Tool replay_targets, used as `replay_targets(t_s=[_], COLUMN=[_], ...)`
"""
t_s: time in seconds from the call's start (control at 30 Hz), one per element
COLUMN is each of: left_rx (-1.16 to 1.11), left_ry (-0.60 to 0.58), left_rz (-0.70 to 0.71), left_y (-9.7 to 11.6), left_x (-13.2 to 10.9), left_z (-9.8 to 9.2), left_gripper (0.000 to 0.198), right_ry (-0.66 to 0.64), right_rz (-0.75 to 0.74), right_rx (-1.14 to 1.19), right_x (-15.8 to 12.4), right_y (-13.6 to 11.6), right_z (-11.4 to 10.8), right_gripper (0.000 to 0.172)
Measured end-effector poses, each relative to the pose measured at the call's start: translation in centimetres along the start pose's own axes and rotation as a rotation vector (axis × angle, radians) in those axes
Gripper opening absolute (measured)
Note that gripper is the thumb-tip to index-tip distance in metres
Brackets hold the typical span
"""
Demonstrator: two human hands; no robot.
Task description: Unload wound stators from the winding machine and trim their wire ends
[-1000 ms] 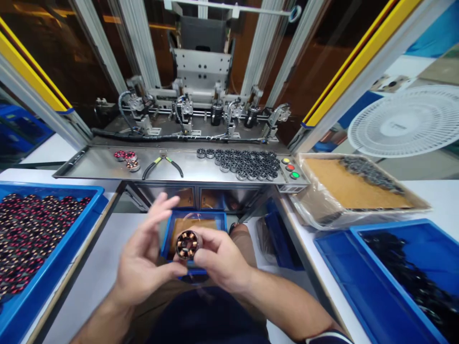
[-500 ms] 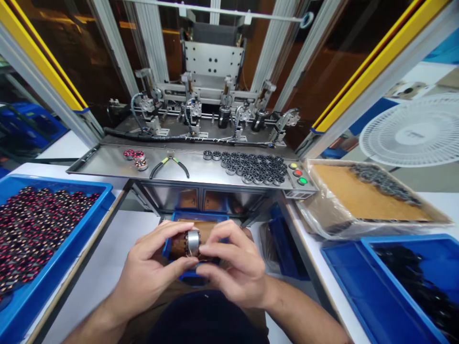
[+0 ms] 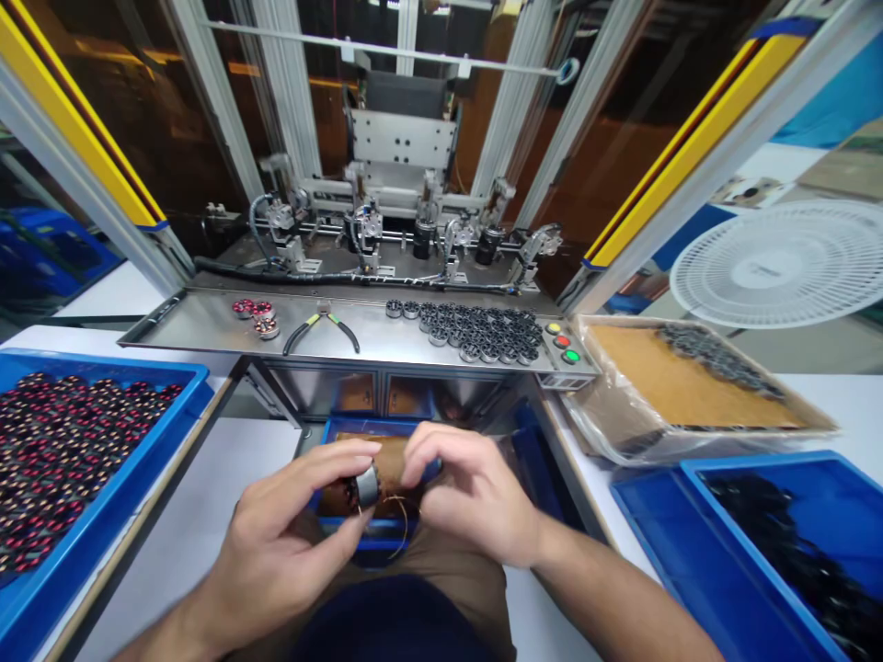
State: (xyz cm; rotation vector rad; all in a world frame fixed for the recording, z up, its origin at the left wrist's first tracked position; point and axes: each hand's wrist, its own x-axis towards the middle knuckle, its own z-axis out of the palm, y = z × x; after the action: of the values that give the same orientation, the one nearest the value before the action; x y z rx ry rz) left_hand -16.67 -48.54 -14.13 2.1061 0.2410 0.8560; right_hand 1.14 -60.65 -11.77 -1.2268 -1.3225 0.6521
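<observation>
My left hand [image 3: 290,542] pinches a small round wound stator [image 3: 365,485] between thumb and fingers, edge-on to the camera. A thin copper wire [image 3: 398,524] loops down from it. My right hand [image 3: 469,501] is just right of the stator with its fingers curled together near the wire; what they grip is too fine to make out. Both hands hover over a small blue bin [image 3: 372,533] on my lap, below the steel shelf [image 3: 207,322].
Pliers [image 3: 321,329], a few red-wound stators [image 3: 254,314] and several dark bare cores [image 3: 479,331] lie on the steel shelf, with coloured buttons [image 3: 562,342] at its right end. Blue tray of wound stators [image 3: 75,441] left; cardboard tray [image 3: 690,377], blue bin [image 3: 759,542] and fan [image 3: 779,262] right.
The stator turned from face-on to edge-on. My right hand let go of its body and moved slightly right, and a wire loop now hangs below it.
</observation>
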Motion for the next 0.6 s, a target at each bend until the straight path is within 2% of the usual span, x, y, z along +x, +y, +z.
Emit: replay_targets(t_s=[0.07, 0.1, 0.23, 0.3, 0.33, 0.43, 0.47, 0.53, 0.6], left_rx=[0.087, 0.104, 0.077, 0.083, 0.098, 0.156, 0.173, 0.201, 0.202], left_ry=[-0.035, -0.05, -0.139, -0.134, -0.109, -0.027, -0.014, -0.001, -0.002], left_rz=[0.054, 0.066, 0.09, 0.095, 0.095, 0.1, 0.107, 0.123, 0.11], left_y=[0.1, 0.2, 0.5, 0.5, 0.6, 0.6, 0.5, 0.5, 0.2], left_x=[0.0, 0.0, -0.2, -0.3, -0.3, -0.2, -0.2, -0.4, -0.9], left_z=[-0.5, -0.8, -2.0, -2.2, -2.2, -2.0, -1.9, -2.2, -2.9], left_gripper=[0.047, 0.049, 0.045, 0.04, 0.039, 0.04, 0.041, 0.043, 0.044], right_ry=[-0.142, -0.173, -0.21, -0.184, -0.167, -0.148, -0.171, -0.23, -0.299], right_rz=[0.025, 0.026, -0.056, -0.153, -0.208, -0.348, -0.373, -0.405, -0.426], right_rx=[-0.057, -0.091, -0.335, -0.473, -0.529, -0.684, -0.74, -0.838, -0.878], right_x=[0.8, 1.1, 2.0, 2.2, 2.2, 2.1, 2.0, 2.0, 2.2], right_y=[-0.8, -1.1, -2.2, -2.9, -3.2, -3.8, -3.8, -3.6, -3.2], right_z=[-0.4, -0.6, -1.9, -2.0, -1.8, 0.2, 1.1, 2.3, 2.6], right_gripper=[0.028, 0.025, 0.015, 0.011, 0.011, 0.033, 0.034, 0.026, 0.02])
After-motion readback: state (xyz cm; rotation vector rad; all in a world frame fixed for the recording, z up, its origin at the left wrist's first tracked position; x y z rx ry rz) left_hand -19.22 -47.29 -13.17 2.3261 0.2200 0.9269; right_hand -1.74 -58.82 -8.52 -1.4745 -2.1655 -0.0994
